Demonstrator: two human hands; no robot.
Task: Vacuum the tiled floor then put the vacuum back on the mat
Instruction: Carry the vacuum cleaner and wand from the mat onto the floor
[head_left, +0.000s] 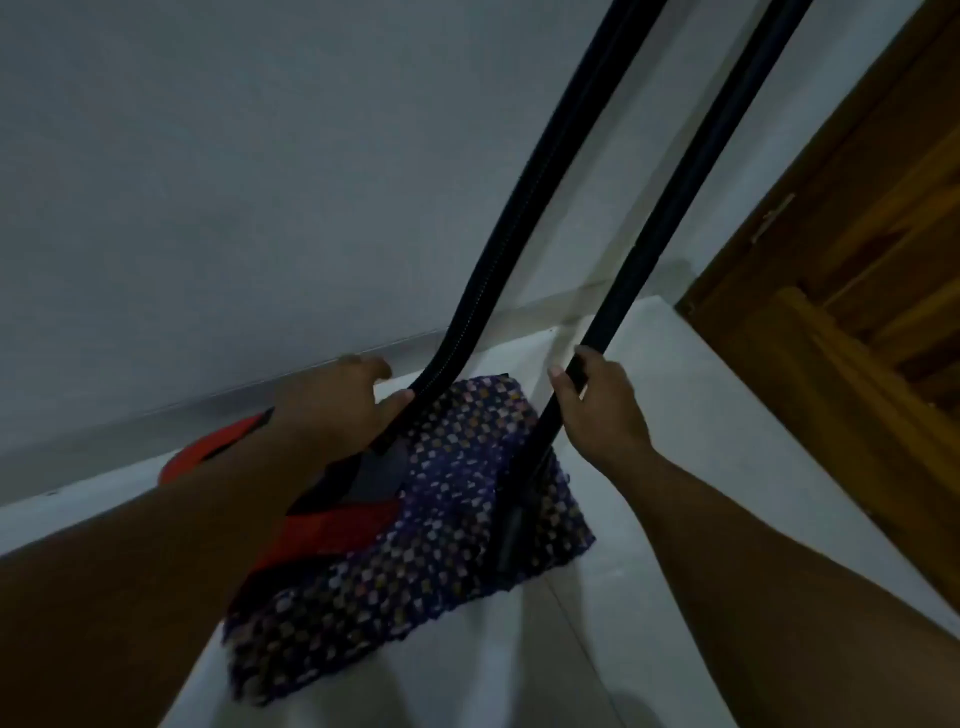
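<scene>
A red and black vacuum body (332, 525) sits on a dark mat with a small pale pattern (447, 545), partly hidden under my left forearm. Two black lengths of its hose rise out of the top of the view. My left hand (337, 405) rests beside the left hose (498, 234) where it joins the body, thumb touching it; whether it grips is hidden. My right hand (602, 410) grips the right hose (691, 171), which runs down to a dark tube (514, 525) lying on the mat.
The mat lies on a pale tiled floor (649, 597) against a white wall (234, 182) with a skirting. A brown wooden door (857, 291) stands at the right. The scene is dim.
</scene>
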